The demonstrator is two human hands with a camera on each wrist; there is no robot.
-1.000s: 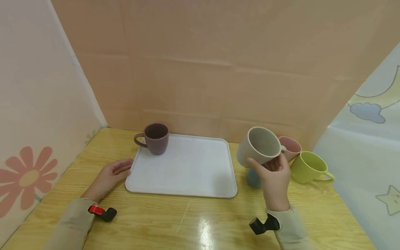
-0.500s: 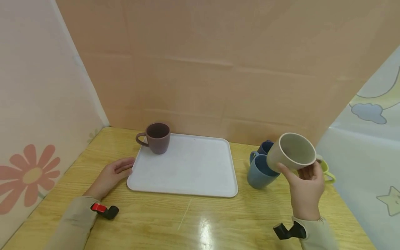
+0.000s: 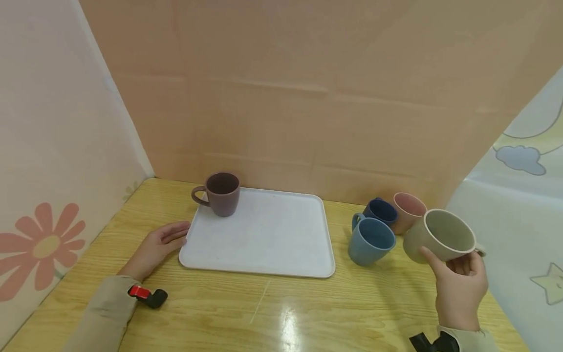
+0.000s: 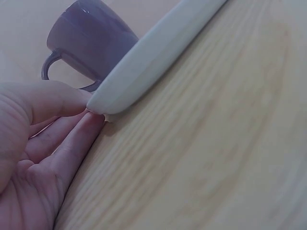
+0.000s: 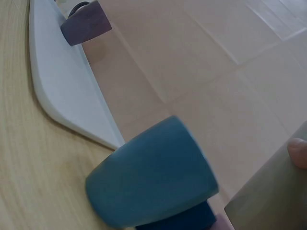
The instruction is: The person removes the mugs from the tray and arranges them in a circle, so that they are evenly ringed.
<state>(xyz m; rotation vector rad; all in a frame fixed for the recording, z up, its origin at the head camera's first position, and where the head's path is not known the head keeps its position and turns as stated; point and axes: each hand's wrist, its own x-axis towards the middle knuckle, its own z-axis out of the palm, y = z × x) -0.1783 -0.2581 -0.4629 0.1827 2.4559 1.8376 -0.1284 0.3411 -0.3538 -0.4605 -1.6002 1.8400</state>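
My right hand (image 3: 462, 288) holds a beige mug (image 3: 413, 242), tilted with its mouth toward me, thumb on its near side and fingers by the handle. In the right wrist view only part of this beige mug (image 5: 273, 191) and a fingertip show. It hides the yellow-green mug in the head view. My left hand (image 3: 158, 247) is at the left edge of the white tray (image 3: 264, 239); in the left wrist view, thumb and fingers (image 4: 72, 143) pinch the tray rim (image 4: 139, 67). A brown mug (image 3: 225, 203) stands upright at the tray's back left corner.
Right of the tray, a light blue mug (image 3: 369, 247) stands in front of a dark blue mug (image 3: 381, 210). Behind them is a pink mug (image 3: 406, 212), close to the orange back wall (image 3: 281, 122). Patterned side walls enclose the wooden table (image 3: 220, 313).
My right hand has carried the beige mug rightward and down, past the blue mugs, which now show fully. The yellow-green mug has become covered from view. The left hand stays at the tray.
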